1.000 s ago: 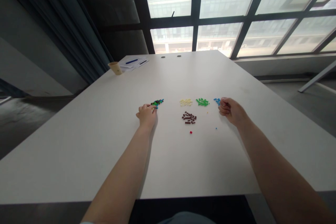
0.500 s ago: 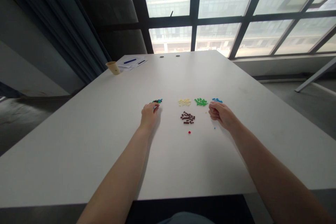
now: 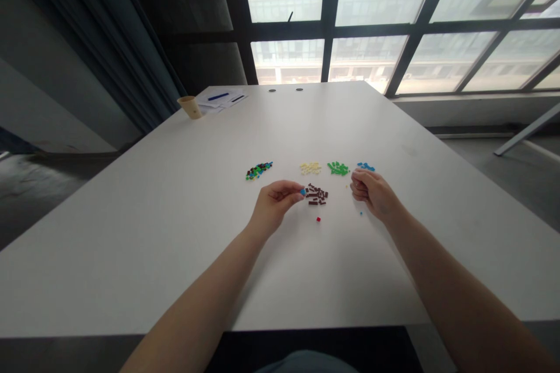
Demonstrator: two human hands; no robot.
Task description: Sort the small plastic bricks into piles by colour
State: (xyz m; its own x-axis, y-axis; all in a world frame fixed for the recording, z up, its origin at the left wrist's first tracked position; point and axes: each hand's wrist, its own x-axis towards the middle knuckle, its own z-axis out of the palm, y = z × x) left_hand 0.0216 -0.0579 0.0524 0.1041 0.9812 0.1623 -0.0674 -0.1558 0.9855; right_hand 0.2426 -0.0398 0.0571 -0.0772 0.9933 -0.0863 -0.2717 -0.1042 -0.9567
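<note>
Between the thumb and fingertips of my left hand (image 3: 276, 205) is a small blue piece (image 3: 303, 192), just left of the dark brown pile (image 3: 317, 194). My right hand (image 3: 371, 191) is curled closed at the near edge of the blue pile (image 3: 366, 166); whatever its fingers may hold is hidden. A mixed-colour pile (image 3: 259, 171) lies behind and left of my left hand. Pale yellow pieces (image 3: 310, 168) and green pieces (image 3: 338, 168) form two piles between the mixed and blue ones. One red piece (image 3: 318, 219) lies in front of the brown pile.
A tan cup (image 3: 189, 107) stands at the white table's far left edge, beside papers (image 3: 221, 99) with a blue pen (image 3: 218, 96) on them. A tiny blue piece (image 3: 361, 213) and a tiny yellow one (image 3: 346, 187) lie near my right hand.
My left hand has moved right and nearer from the mixed pile to the brown pile, carrying a blue piece. My right hand has stayed closed by the blue pile.
</note>
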